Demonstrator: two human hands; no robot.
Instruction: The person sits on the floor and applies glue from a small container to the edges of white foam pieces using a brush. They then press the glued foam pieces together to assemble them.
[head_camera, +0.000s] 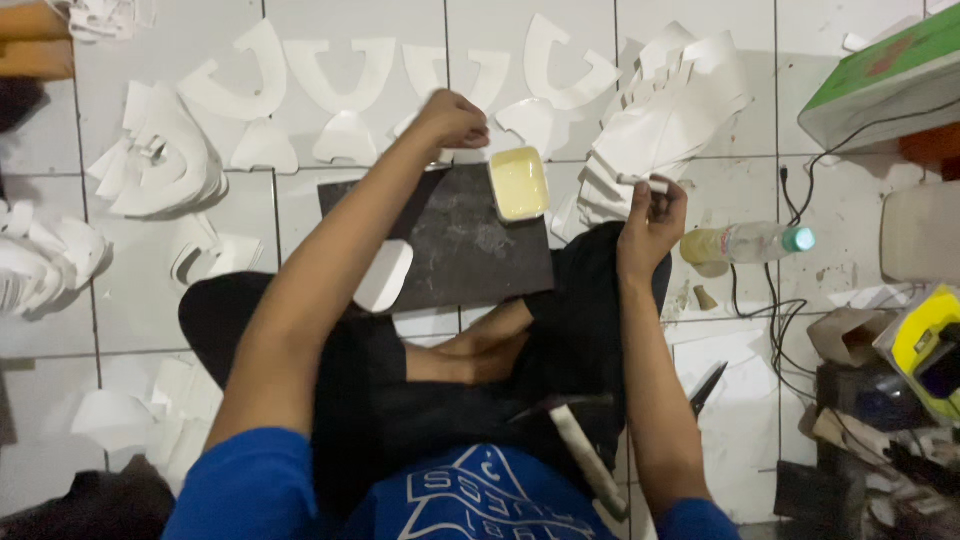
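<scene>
We are closing our right hand (652, 215) fingers on one white cutout (657, 184) from the stack (668, 110); our left hand (452, 118), fingers curled, is hovering beyond the board's (455, 250) far edge, grip unclear; several cutouts (340, 75) are lying spread on the floor (860, 230).

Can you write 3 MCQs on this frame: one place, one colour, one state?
1. Where does the small tray sit?
A. on the far right corner of the dark board
B. on the green box
C. in the person's lap

2. What colour is the cap of the plastic bottle?
A. red
B. teal
C. black

3. How does the bottle rest?
A. upright
B. upside down
C. on its side on the tiled floor

Answers:
1 A: the pale yellow tray rests on the board's corner, near the left hand.
2 B: the cap at its right end is teal.
3 C: it lies flat, just right of the right hand.
</scene>
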